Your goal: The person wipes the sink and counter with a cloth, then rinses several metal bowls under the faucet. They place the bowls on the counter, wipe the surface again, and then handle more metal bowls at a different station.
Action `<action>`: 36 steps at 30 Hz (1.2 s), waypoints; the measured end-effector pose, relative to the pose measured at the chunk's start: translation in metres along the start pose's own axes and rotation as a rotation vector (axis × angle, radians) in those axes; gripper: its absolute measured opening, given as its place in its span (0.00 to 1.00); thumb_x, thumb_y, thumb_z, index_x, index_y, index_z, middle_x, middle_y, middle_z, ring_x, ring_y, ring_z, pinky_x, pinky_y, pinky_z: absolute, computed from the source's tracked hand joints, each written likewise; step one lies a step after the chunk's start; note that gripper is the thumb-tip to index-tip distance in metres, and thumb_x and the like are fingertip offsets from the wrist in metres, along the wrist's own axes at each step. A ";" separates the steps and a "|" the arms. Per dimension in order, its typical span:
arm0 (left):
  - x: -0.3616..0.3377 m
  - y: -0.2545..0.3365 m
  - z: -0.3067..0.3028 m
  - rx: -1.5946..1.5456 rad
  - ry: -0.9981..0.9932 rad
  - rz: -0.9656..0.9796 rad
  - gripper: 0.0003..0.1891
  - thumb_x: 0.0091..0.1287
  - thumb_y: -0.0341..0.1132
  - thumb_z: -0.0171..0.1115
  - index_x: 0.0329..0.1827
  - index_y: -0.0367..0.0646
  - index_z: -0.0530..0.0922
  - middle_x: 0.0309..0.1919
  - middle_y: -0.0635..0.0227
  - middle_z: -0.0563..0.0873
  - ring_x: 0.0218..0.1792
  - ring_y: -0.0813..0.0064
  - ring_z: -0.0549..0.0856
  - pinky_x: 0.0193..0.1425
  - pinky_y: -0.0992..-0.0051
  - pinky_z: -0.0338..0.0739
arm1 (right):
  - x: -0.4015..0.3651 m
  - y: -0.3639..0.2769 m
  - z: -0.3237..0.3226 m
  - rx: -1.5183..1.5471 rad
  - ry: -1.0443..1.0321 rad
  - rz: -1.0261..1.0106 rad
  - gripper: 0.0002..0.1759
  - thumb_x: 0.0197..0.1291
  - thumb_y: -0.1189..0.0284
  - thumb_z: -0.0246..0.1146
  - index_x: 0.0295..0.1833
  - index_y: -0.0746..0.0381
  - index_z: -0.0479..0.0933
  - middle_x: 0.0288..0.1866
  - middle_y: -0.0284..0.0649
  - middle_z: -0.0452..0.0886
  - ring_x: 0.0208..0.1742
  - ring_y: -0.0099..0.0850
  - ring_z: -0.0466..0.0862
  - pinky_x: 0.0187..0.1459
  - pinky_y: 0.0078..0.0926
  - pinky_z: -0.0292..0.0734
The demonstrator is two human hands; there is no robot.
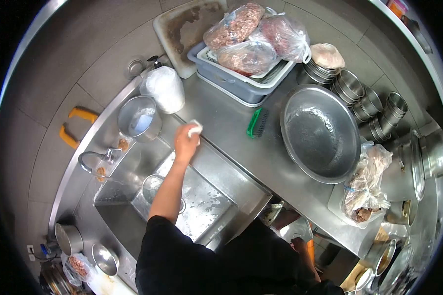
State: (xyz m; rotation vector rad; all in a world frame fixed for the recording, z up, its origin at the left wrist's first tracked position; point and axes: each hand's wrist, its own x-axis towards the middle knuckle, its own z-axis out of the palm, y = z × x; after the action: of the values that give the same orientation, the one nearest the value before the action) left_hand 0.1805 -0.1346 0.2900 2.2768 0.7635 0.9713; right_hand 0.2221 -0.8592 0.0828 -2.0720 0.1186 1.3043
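My left hand (185,143) is closed around a crumpled white cloth (196,129), over the back right edge of the steel sink (238,169). Inside the sink, near my forearm, is a clear round bowl (153,187). My right hand (299,244) hangs low beside my body, next to a pale shiny container (296,228); its fingers are too dark and small to make out. On the counter to the right of my left hand lies a green brush (255,123).
A large steel basin (321,133) sits on the counter (231,115). Behind are bagged meat (246,56) in a grey tub (226,81) and stacked steel cups (349,86). By the faucet (108,156) stand a pot (139,118) and a white bag-covered bottle (163,89).
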 end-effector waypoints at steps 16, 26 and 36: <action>0.097 0.020 0.103 0.133 -0.278 0.329 0.21 0.54 0.41 0.63 0.52 0.47 0.82 0.61 0.59 0.78 0.62 0.59 0.74 0.68 0.61 0.66 | -0.124 -0.259 0.039 -0.075 -0.162 -0.227 0.16 0.67 0.62 0.57 0.48 0.64 0.77 0.37 0.39 0.84 0.33 0.25 0.84 0.37 0.24 0.80; -0.031 0.076 0.049 -0.215 -0.673 0.442 0.12 0.46 0.25 0.63 0.35 0.49 0.84 0.48 0.69 0.84 0.51 0.62 0.79 0.54 0.62 0.71 | -0.011 -0.495 0.090 -0.338 0.482 -0.772 0.29 0.61 0.55 0.61 0.62 0.62 0.70 0.46 0.47 0.82 0.48 0.45 0.82 0.50 0.39 0.76; -0.118 0.041 -0.071 -0.467 -0.232 -0.148 0.16 0.46 0.21 0.58 0.38 0.44 0.84 0.50 0.61 0.82 0.55 0.62 0.78 0.61 0.68 0.71 | 0.015 -0.571 0.126 -0.606 0.665 -0.766 0.28 0.59 0.56 0.61 0.63 0.53 0.69 0.56 0.46 0.76 0.58 0.45 0.77 0.57 0.42 0.73</action>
State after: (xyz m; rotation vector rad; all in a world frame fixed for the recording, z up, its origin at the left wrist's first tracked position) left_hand 0.0693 -0.2242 0.3057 1.8556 0.5305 0.7113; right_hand 0.3681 -0.3438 0.3184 -2.5740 -0.7920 0.1578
